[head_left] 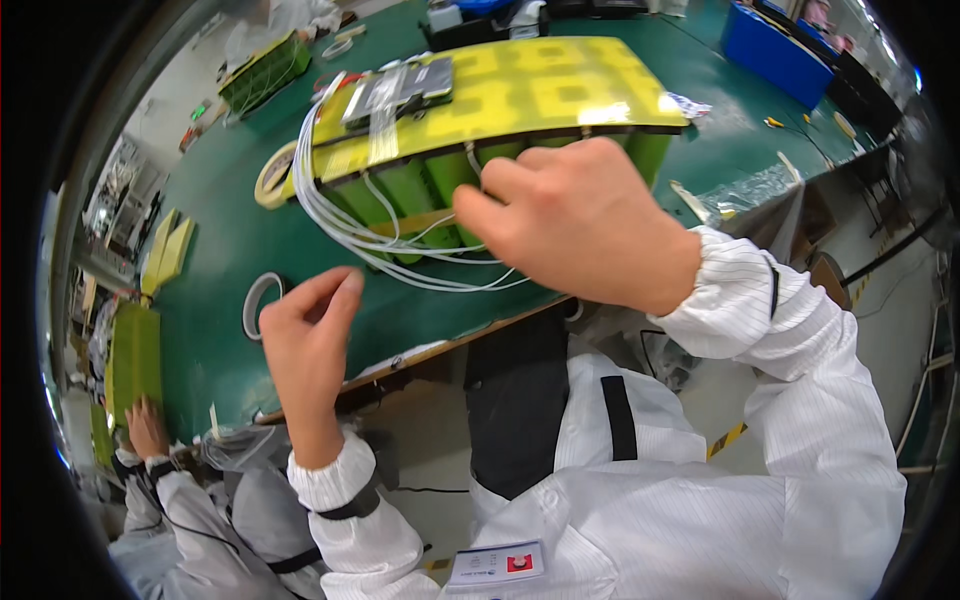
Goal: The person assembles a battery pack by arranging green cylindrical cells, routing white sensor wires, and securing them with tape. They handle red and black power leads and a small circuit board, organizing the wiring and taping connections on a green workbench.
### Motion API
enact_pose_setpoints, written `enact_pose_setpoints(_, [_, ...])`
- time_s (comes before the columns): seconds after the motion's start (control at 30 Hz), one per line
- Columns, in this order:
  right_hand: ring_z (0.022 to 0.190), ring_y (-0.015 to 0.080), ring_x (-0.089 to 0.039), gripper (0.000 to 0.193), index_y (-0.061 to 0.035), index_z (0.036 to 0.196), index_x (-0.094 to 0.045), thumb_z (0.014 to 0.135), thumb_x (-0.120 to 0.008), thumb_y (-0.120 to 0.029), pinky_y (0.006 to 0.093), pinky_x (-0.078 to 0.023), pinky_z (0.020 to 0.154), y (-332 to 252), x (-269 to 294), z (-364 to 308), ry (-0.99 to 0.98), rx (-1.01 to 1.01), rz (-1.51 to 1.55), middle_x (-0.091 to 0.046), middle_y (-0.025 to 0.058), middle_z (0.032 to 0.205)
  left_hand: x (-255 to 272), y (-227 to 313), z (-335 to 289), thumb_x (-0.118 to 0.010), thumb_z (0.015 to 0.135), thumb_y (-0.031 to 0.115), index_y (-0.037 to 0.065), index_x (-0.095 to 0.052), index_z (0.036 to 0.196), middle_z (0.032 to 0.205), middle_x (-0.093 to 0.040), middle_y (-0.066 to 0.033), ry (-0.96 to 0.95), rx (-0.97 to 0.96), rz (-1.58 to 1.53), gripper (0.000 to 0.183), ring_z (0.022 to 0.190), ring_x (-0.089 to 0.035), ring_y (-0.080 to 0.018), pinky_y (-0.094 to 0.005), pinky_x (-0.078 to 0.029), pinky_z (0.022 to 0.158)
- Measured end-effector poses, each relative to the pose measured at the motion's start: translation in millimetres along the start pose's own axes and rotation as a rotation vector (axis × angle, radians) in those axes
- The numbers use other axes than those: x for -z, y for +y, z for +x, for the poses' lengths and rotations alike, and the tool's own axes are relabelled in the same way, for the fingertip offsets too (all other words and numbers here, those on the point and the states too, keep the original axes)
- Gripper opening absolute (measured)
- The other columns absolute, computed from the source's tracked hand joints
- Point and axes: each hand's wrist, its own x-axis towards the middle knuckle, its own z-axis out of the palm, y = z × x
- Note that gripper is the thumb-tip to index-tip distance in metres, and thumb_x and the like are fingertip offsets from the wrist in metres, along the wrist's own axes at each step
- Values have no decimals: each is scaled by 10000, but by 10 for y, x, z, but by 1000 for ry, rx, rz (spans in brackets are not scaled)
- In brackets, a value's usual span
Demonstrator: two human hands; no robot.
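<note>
Right hand (pixel 570 215) curled, fingers (pixel 500 185) pressed against the green cells of the battery pack (pixel 500 100); whether they pinch a wire, cannot tell. Left hand (pixel 305 335) loosely open, thumb and fingers apart, holding nothing, hovering over the green table (pixel 210 260) near the edge. White wires (pixel 340 225) loop out from the pack's left side, under the right hand. Pack lies on the table, yellow sheet on top. Tape roll (pixel 258 300) just left of the left hand; second roll (pixel 272 175) touching the pack's left corner.

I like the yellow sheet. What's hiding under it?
Under the yellow sheet stand green cells in a row, with white wires looping out. The right hand covers some cells; those farther back stay hidden.
</note>
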Motion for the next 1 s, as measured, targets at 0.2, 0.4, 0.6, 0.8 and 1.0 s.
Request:
enact_pose_setpoints(0.2, [582,198,-617,206,-111,920,-689,715,-708,-99,336,-463,474,39,30,2,-25,21,43,-529,15,690,-258,-82,99,-748,880,161,-83,-746,983,700,-665,-34,25,34,-239,264,499,-479,-42,-216,-342,421])
enact_pose_setpoints(0.4, [500,217,-535,134,-53,902,-720,792,-797,-55,334,-405,464,51,85,54,-17,9,265,-565,54,638,-371,-36,79,-750,866,123,-95,-745,979,734,-702,-56,37,2,-384,246,501,-503,-43,-222,-350,417])
enact_pose_setpoints(0.6, [481,202,-532,156,-59,860,-705,764,-825,-84,316,-406,453,49,160,43,-77,-18,267,-575,49,641,-411,-54,132,-751,871,110,-82,-750,978,715,-692,-53,51,-55,-460,220,484,-498,-41,-218,-351,426])
enact_pose_setpoints(0.8, [466,183,-515,171,-73,823,-686,738,-831,-99,324,-401,426,67,80,9,-21,-5,175,-511,18,609,-466,-53,151,-764,895,91,-71,-742,1018,738,-684,-50,157,-112,-412,205,521,-533,-50,-201,-382,436])
enact_pose_setpoints(1.0, [472,166,-515,199,-45,819,-688,678,-827,-61,303,-395,407,-39,-69,-44,91,-51,144,-471,12,622,-516,-98,110,-750,911,56,-85,-722,1038,756,-685,-67,279,-147,-375,192,565,-570,-69,-203,-450,468])
